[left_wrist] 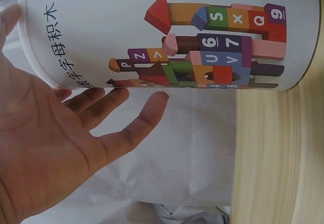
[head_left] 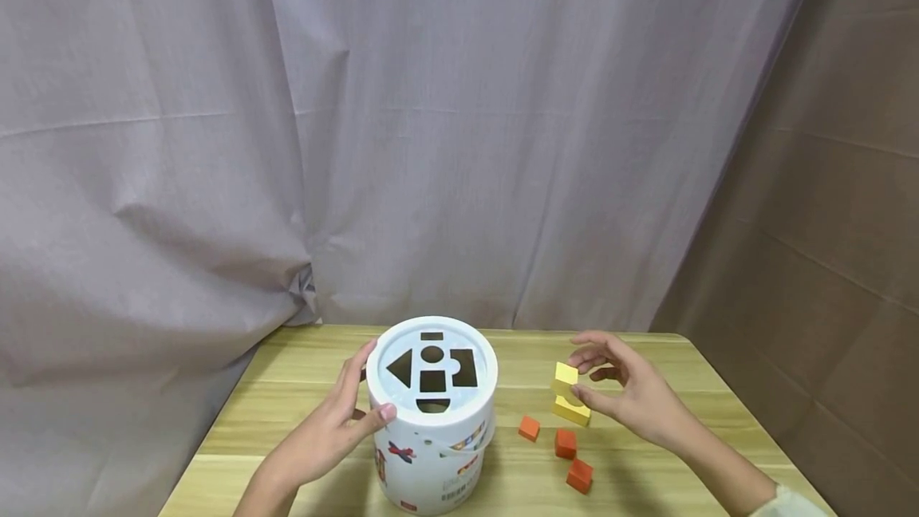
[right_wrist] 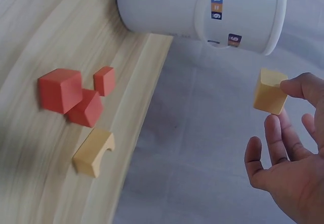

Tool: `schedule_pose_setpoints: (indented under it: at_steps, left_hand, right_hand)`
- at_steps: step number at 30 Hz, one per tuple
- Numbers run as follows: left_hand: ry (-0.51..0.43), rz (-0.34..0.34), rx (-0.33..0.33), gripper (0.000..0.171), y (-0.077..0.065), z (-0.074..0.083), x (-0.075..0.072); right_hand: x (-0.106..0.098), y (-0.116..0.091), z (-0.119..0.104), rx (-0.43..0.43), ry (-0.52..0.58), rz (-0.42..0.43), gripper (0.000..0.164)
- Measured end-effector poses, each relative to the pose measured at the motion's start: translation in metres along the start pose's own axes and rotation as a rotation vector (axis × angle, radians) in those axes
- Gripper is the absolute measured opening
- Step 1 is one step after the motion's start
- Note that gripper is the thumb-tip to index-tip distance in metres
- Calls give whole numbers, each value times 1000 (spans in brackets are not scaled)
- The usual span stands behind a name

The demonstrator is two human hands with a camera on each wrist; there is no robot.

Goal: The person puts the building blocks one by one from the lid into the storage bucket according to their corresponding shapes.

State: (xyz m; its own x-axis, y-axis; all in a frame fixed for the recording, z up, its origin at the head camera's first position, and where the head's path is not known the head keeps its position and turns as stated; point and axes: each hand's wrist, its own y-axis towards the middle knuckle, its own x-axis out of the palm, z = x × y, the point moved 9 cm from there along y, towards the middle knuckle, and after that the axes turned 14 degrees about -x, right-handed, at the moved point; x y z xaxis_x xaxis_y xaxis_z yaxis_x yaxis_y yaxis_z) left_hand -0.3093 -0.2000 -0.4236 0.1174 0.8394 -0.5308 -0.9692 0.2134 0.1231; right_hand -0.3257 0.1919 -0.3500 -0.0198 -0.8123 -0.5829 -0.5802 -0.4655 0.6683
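A white bucket [head_left: 429, 465] stands upright, printed with colorful block pictures; its lid [head_left: 409, 397] has several shaped holes. My left hand [head_left: 323, 429] rests against the left side of the rim, thumb at the front, fingers spread and fairly straight along the side. In the left wrist view the palm is apart from the bucket wall. To the right, my right hand [head_left: 632, 389] pinches a small yellow block [head_left: 565, 374] between thumb and fingertips, raised off the table. Behind it in the head view lies a yellow arch block [head_left: 572, 411], its notch plain in the right wrist view.
Several red blocks lie on the table right of the bucket: a small one [head_left: 529, 428], a second [head_left: 565, 443] and a third [head_left: 579, 475] nearer the front. The wooden table [head_left: 237, 437] meets grey curtains [head_left: 431, 142] at the back and a brown cloth [head_left: 826, 262] on the right.
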Motion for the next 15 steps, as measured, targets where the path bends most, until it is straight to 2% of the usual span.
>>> schedule_pose_setpoints:
  at_steps: [8,15]
  left_hand:
    - [-20,-13,5,93,0,2,1]
    - [-12,-13,-13,94,0,0,1]
  right_hand:
    - [8,10,-11,-66,60,6,63]
    - [17,20,-20,-103,68,9,63]
